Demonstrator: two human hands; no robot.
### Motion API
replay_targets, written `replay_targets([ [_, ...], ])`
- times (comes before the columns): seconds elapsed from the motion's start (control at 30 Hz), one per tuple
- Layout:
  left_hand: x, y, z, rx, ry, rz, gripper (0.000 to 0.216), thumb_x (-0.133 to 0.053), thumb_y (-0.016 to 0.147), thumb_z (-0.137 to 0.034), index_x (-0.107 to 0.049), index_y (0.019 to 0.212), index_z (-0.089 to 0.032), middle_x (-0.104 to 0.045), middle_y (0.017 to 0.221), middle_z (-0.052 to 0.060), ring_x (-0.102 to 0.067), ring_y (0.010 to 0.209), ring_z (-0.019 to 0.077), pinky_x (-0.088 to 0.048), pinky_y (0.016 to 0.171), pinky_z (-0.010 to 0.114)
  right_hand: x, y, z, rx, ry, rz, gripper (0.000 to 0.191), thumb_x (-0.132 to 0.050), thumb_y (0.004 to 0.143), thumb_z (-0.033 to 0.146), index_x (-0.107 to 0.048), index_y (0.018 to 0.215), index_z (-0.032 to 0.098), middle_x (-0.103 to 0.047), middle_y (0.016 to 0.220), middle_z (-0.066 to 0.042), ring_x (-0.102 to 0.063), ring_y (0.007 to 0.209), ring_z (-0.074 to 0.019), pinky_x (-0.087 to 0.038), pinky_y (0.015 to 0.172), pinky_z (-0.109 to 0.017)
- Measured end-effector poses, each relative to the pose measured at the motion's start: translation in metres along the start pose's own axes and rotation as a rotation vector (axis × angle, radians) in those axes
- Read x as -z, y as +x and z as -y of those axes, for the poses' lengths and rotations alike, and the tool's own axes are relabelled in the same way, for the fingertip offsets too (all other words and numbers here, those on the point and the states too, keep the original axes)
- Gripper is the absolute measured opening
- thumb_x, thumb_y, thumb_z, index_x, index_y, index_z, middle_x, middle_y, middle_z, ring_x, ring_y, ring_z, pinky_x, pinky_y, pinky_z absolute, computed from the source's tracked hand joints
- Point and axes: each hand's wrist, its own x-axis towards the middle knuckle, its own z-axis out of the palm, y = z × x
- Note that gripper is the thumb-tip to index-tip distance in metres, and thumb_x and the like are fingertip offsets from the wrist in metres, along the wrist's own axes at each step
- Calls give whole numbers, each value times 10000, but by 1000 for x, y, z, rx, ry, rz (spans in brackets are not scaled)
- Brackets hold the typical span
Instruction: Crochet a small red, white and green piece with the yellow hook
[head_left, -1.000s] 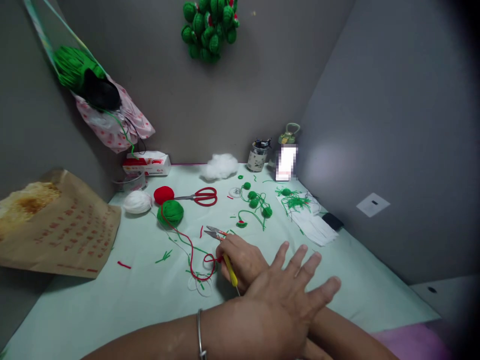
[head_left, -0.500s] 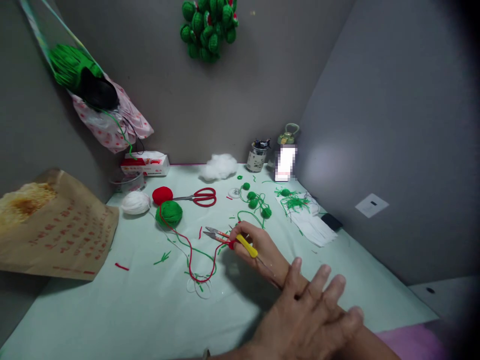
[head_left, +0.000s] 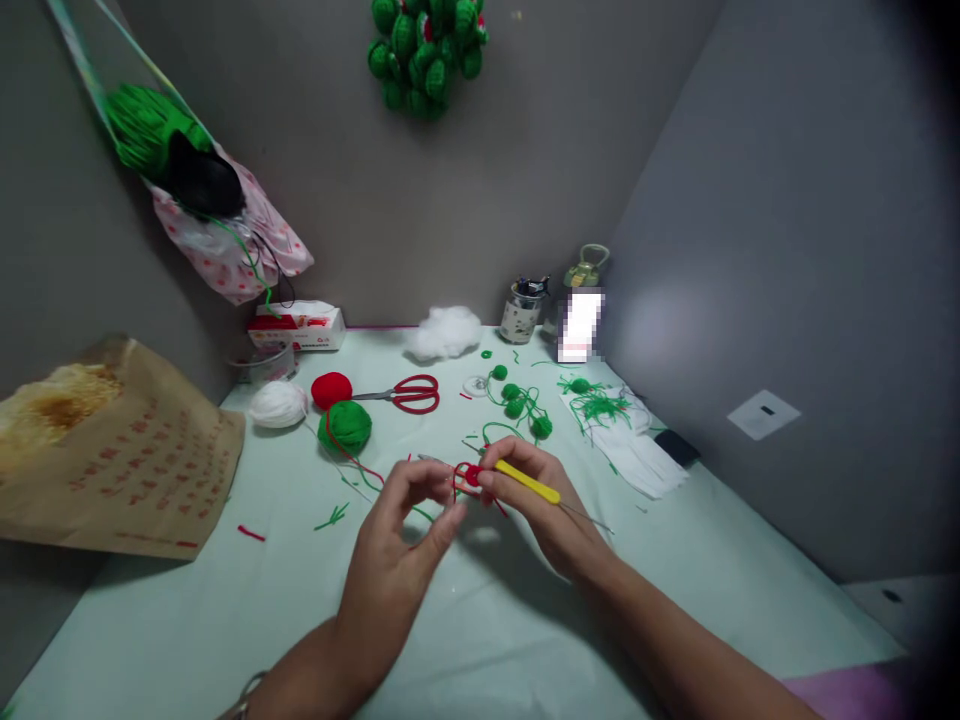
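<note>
My right hand [head_left: 536, 495] is closed on a crochet hook with a yellow handle [head_left: 529, 482], whose thin metal shaft points down to the right. Between the same fingertips is a small red crocheted piece [head_left: 473, 474]. Thread snips with orange handles [head_left: 466, 488] lie at these fingers, partly covered. My left hand [head_left: 401, 550] is just left of the piece, thumb and fingers apart around a loop of red yarn; whether it touches the yarn I cannot tell. From the red ball [head_left: 331, 391], red yarn runs past the green ball [head_left: 345, 427] toward my hands.
Red-handled scissors [head_left: 409, 394], a white yarn ball [head_left: 277, 405] and white stuffing [head_left: 445, 333] lie farther back. Small green balls [head_left: 513, 402] and white sheets [head_left: 637, 460] are on the right. A paper bag [head_left: 172, 460] stands left; green crocheted pieces [head_left: 427, 55] hang above.
My left hand has moved left from over my right forearm to beside the red piece. My right hand still holds the hook and the red piece. The view has shifted slightly.
</note>
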Motion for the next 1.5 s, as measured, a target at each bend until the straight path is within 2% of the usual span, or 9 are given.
replay_targets([
  [0.13, 0, 11, 10, 232, -279, 49, 345, -847, 820, -342, -644, 1078, -233, -711, 1087, 56, -666, 1087, 235, -528, 934, 335, -9, -5, -1, -23, -58, -5, 263, -823, 829, 405, -647, 855, 211, -609, 718, 25, -513, 648, -137, -393, 593, -261],
  [0.23, -2, 9, 18, 288, -381, 104, 290, -832, 848, -328, -671, 1064, -220, -720, 1037, 42, -667, 1032, 201, -516, 918, 300, -13, -7, -4, -20, -78, 16, 264, -813, 844, 423, -659, 859, 210, -583, 703, 31, -496, 641, -132, -380, 588, -259],
  [0.53, 2, 5, 20, 484, -551, 103, 203, -810, 874, -305, -679, 972, -184, -744, 874, 23, -692, 812, 154, -554, 828, 293, -18, -5, -5, -109, -60, 57, 254, -797, 871, 422, -674, 872, 199, -627, 728, 18, -545, 663, -126, -426, 625, -253],
  [0.67, 4, 6, 15, 472, -585, 82, 170, -808, 869, -271, -676, 941, -193, -721, 829, -6, -687, 791, 141, -583, 798, 286, -14, -6, -10, -74, -62, -18, 228, -795, 879, 417, -723, 968, 220, -678, 811, 0, -607, 723, -143, -486, 673, -268],
  [0.8, 6, 7, 15, 453, -601, 69, 193, -814, 858, -248, -685, 992, -196, -711, 833, -12, -691, 804, 136, -594, 804, 281, -6, -4, -14, 14, -58, -74, 277, -736, 924, 471, -775, 1027, 217, -715, 777, -24, -637, 707, -168, -534, 717, -320],
  [0.9, 8, 7, 19, 446, -582, 68, 208, -813, 853, -240, -693, 1016, -192, -717, 876, -1, -694, 823, 136, -596, 819, 284, -4, -5, -12, 84, -133, -97, 235, -739, 924, 446, -790, 951, 218, -713, 784, -28, -634, 715, -168, -525, 712, -312],
  [1.03, 7, 7, 25, 413, -524, 93, 214, -828, 836, -267, -701, 984, -178, -699, 863, 3, -669, 781, 129, -584, 738, 252, -12, -9, -4, 132, -240, -49, 162, -820, 849, 361, -739, 871, 222, -677, 832, -10, -604, 739, -152, -481, 671, -270],
  [1.33, 4, 6, 26, 427, -536, 111, 276, -868, 802, -296, -699, 976, -166, -714, 892, 16, -688, 804, 136, -600, 765, 262, -17, -8, -4, -60, -151, 46, 236, -822, 832, 393, -681, 879, 208, -629, 775, 5, -537, 688, -139, -416, 612, -257],
  [1.5, 4, 5, 24, 460, -586, 151, 239, -858, 819, -282, -704, 970, -178, -765, 909, 26, -730, 849, 152, -604, 845, 294, -10, 0, -14, -190, 56, 67, 232, -864, 789, 348, -710, 881, 201, -660, 789, 12, -578, 706, -122, -444, 664, -249],
])
